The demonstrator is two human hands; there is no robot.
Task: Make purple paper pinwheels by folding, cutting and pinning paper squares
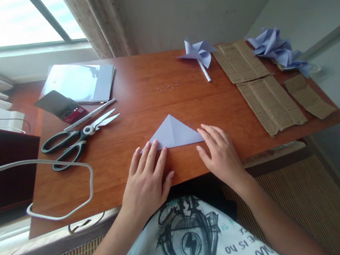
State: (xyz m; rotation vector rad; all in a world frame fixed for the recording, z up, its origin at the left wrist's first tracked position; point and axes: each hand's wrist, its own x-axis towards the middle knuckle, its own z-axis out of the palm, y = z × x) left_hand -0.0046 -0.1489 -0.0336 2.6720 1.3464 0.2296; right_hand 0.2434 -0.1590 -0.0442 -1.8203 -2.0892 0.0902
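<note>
A sheet of pale lilac paper (175, 133), folded into a triangle, lies on the wooden table with its peak pointing away from me. A crease runs down its middle from the peak. My left hand (147, 178) rests with spread fingers, the fingertips on the paper's left corner and lower edge. At the right corner, my right hand (221, 152) touches the paper with its fingertips, thumb apart and fingers slightly bent. Neither hand grips anything.
Left on the table (140, 89) are scissors (87, 132), a rolled paper stick (91, 114), a dark card (61, 108), a notebook (78, 83) and a white cable (92, 183). A paper pinwheel (199, 52), corrugated cardboard (270, 104) and several more pinwheels (275, 46) lie toward the right.
</note>
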